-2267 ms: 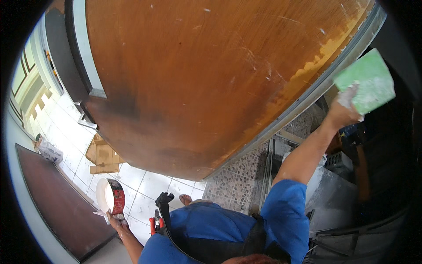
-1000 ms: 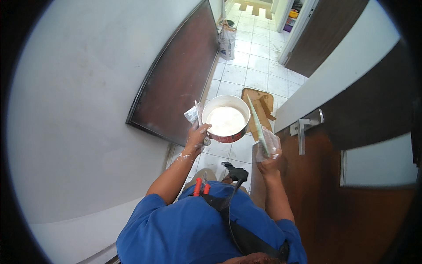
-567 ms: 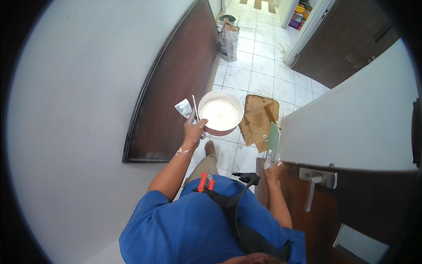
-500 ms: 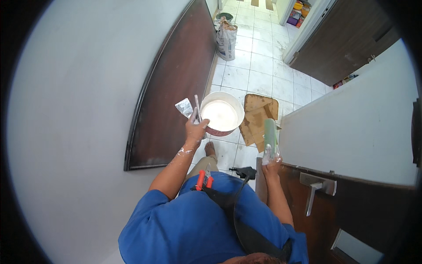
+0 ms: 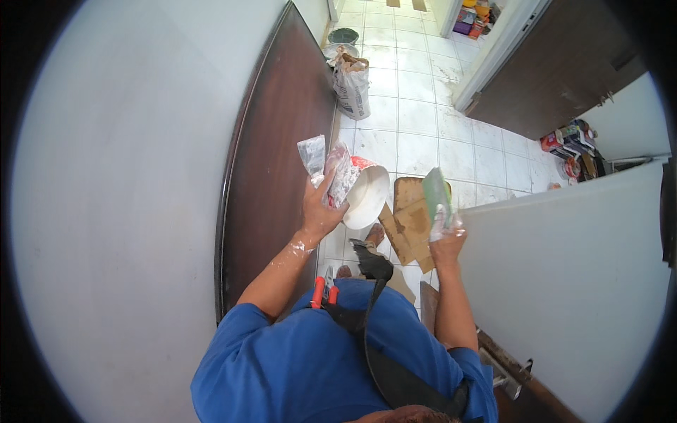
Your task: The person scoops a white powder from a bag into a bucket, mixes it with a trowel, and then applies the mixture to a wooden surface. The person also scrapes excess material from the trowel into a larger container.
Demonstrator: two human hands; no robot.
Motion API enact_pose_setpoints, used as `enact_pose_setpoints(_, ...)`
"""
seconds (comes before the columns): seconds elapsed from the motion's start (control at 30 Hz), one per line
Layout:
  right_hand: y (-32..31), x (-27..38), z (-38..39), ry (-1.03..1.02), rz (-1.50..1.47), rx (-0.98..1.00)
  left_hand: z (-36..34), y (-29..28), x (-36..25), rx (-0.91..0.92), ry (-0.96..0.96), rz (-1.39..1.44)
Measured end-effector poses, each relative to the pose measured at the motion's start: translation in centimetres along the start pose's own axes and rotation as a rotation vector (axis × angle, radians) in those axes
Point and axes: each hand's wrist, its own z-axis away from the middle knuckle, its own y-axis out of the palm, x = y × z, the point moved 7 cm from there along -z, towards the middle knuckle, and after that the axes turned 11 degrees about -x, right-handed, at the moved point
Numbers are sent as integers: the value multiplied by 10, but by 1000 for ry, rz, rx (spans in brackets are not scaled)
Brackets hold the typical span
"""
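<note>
My left hand [image 5: 321,213] is closed on a white bucket [image 5: 368,197] with a red, white-smeared outer side. The bucket is tipped, its mouth turned to the right. A scraper [image 5: 311,154] with a whitish, smeared blade sticks up from the same hand, beside the bucket. My right hand [image 5: 448,245], smeared with white, is wrapped round a flat green tool [image 5: 436,187] with a whitened lower end; its exact kind I cannot make out. The tool points away from me, above the cardboard on the floor and apart from the bucket.
Brown cardboard pieces [image 5: 407,227] lie on the white tiled floor. A dark wooden panel [image 5: 275,155] leans along the left wall. Farther off stand a white sack [image 5: 352,90] and a dark basin [image 5: 343,35]. Piled goods [image 5: 575,144] lie at right. Red-handled pliers [image 5: 319,292] hang at my waist.
The bucket has gone from nearly upright to tipped, its mouth now facing right. My right hand and the green tool have moved slightly away from me. The view has shifted, and more piled goods show.
</note>
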Motion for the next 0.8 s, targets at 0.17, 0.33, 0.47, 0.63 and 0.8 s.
enact_pose_setpoints(0.17,12,88,-100,-534,-213,-201,-128,34,-9,-7,69,15)
enact_pose_setpoints(0.33,74,40,-140,-567,191,406,-177,80,-26,-20,111,4)
enact_pose_setpoints(0.47,42,76,-215,-604,-175,-126,-233,113,-17,-54,62,40)
enact_pose_setpoints(0.63,91,33,-294,-592,145,202,-319,196,3,-126,-20,100)
enact_pose_setpoints(0.8,84,-45,-411,300,32,-77,-413,258,-25,-42,-88,98)
